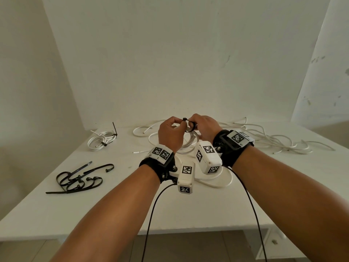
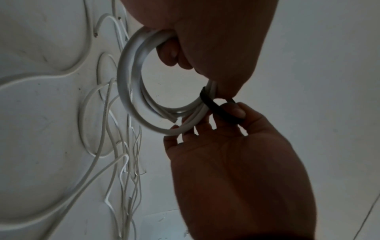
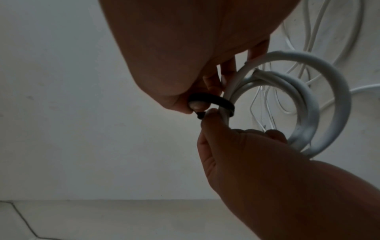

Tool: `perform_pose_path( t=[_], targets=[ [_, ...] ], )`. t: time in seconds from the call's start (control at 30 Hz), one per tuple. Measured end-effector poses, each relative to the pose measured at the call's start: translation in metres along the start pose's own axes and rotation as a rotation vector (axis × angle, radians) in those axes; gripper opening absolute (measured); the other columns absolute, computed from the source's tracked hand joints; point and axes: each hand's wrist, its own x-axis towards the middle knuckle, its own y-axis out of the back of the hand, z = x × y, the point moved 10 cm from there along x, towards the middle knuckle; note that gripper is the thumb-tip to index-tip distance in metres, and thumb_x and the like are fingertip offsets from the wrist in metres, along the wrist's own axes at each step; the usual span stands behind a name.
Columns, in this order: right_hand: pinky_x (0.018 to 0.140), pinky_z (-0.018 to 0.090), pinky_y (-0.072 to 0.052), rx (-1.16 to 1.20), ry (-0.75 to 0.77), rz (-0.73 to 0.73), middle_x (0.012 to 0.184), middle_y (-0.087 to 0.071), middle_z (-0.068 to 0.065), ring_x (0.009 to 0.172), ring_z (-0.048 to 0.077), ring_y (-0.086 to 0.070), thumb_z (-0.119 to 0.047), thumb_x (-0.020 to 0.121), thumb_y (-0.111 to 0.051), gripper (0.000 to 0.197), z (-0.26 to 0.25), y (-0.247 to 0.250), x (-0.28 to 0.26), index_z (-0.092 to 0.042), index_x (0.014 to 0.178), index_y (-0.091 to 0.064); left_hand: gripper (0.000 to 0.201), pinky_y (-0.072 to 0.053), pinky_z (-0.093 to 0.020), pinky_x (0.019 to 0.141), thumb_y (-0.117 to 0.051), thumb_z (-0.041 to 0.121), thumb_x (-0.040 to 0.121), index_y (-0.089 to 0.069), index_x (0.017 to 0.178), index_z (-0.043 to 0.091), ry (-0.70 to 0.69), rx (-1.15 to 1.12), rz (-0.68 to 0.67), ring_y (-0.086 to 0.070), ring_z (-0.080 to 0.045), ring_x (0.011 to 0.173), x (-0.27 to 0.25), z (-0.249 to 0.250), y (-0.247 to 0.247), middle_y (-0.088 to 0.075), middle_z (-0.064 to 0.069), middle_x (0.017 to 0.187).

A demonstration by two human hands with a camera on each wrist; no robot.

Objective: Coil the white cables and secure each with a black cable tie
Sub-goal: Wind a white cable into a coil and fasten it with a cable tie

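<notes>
**Item: white cable coil, tie being fastened, above the counter**

- Spare black cable ties (image 1: pixel 79 179): loose heap, near left of the counter (image 1: pixel 113 208).
- Finished bundle (image 1: pixel 102 139): coiled, tied, far left.
- Left hand (image 1: pixel 170 133): fingers curled round the held coil (image 2: pixel 131 91), fingertips pinching the black cable tie (image 1: pixel 188 124) at its head.
- Right hand (image 1: pixel 204 126): pinches the tie's loop against the coil.
- Loose white cables (image 1: pixel 264 137): uncoiled, far right.

Step judged: threading or cinching the tie. Next calls for pulling the tail snug. Whether the tail has entered the head is hidden by fingers.
</notes>
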Motion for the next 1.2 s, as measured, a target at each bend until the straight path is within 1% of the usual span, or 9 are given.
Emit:
perform_pose_path(
  t=[0.13,0.3,0.4,0.5,0.63,0.7,0.83,1.0,1.2],
  targets=[
    [0.068,0.034,-0.038,-0.103,0.067,-0.019,0.08,-0.056,0.011,0.075,0.032,-0.046,-0.025,0.093,-0.049,0.032,-0.001,-0.001,0.002,0.002,0.081,-0.062,0.017,-0.036,-0.02,0.048,-0.066,0.021,0.086,-0.065,0.069,0.025,-0.069,0.017,-0.056,-0.046,-0.002,0.04,-0.003,0.006,-0.004,-0.065,0.007,0.055],
    [0.074,0.036,-0.045,-0.252,0.105,-0.049,0.086,-0.069,0.01,0.078,0.026,-0.054,-0.042,0.092,-0.059,0.041,-0.001,-0.005,0.002,-0.004,0.087,-0.074,0.013,-0.049,-0.026,0.061,-0.067,0.019,0.088,-0.07,0.076,0.017,-0.031,-0.079,-0.015,-0.064,-0.012,0.06,0.0,-0.006,0.007,-0.074,-0.005,0.073],
    [0.085,0.047,-0.053,-0.262,0.103,0.008,0.094,-0.072,0.02,0.082,0.035,-0.064,-0.041,0.091,-0.063,0.038,0.001,0.0,0.006,-0.005,0.088,-0.075,0.012,-0.043,-0.026,0.058,-0.067,0.022,0.088,-0.069,0.078,0.017,-0.013,-0.117,-0.106,-0.056,-0.012,0.055,-0.007,-0.01,-0.002,-0.071,-0.004,0.067],
    [0.063,0.034,-0.045,-0.283,0.123,0.072,0.07,-0.059,0.007,0.063,0.022,-0.052,-0.042,0.091,-0.061,0.043,-0.005,0.003,0.005,0.0,0.083,-0.066,0.017,-0.034,-0.025,0.052,-0.066,0.025,0.089,-0.068,0.072,0.025,0.036,-0.182,-0.134,-0.042,-0.009,0.046,-0.014,-0.016,-0.005,-0.063,0.007,0.055],
    [0.077,0.042,-0.054,-0.155,0.084,0.05,0.092,-0.071,0.004,0.092,0.028,-0.068,-0.047,0.09,-0.059,0.041,0.007,0.003,0.012,-0.008,0.095,-0.069,0.012,-0.028,-0.024,0.048,-0.064,0.019,0.093,-0.069,0.083,0.015,0.077,-0.27,-0.191,-0.032,-0.008,0.042,-0.02,-0.017,-0.01,-0.056,0.009,0.046],
    [0.068,0.033,-0.052,-0.098,0.094,0.004,0.093,-0.074,0.002,0.096,0.023,-0.07,-0.037,0.091,-0.062,0.025,0.008,0.0,0.014,-0.014,0.09,-0.071,0.013,-0.03,-0.019,0.046,-0.063,0.015,0.093,-0.067,0.091,0.003,0.09,-0.263,-0.208,-0.036,-0.004,0.038,-0.023,-0.016,-0.01,-0.057,0.009,0.046],
    [0.061,0.02,-0.042,-0.099,0.129,0.095,0.083,-0.072,0.003,0.078,0.01,-0.065,-0.03,0.091,-0.066,0.02,-0.004,0.013,0.018,-0.011,0.091,-0.073,0.014,-0.025,-0.026,0.047,-0.061,0.017,0.093,-0.072,0.088,0.01,0.099,-0.275,-0.224,-0.03,-0.013,0.044,-0.027,-0.026,-0.01,-0.061,-0.012,0.066],
    [0.059,0.027,-0.048,-0.116,0.109,0.096,0.078,-0.073,0.0,0.076,0.013,-0.069,-0.028,0.094,-0.061,0.017,0.0,0.007,0.024,-0.016,0.084,-0.067,0.034,-0.028,-0.025,0.048,-0.051,0.026,0.099,-0.071,0.071,0.023,0.097,-0.333,-0.219,-0.03,-0.011,0.041,-0.026,-0.027,-0.002,-0.037,0.007,0.045],
    [0.063,0.034,-0.051,-0.137,0.171,0.027,0.073,-0.072,0.006,0.068,0.017,-0.065,-0.027,0.092,-0.063,0.017,-0.005,-0.013,0.022,-0.016,0.079,-0.067,0.021,-0.023,-0.022,0.044,-0.06,0.015,0.094,-0.066,0.076,0.007,0.142,-0.343,-0.276,-0.028,-0.01,0.041,-0.029,-0.029,-0.003,-0.044,0.007,0.045]
  ],
)
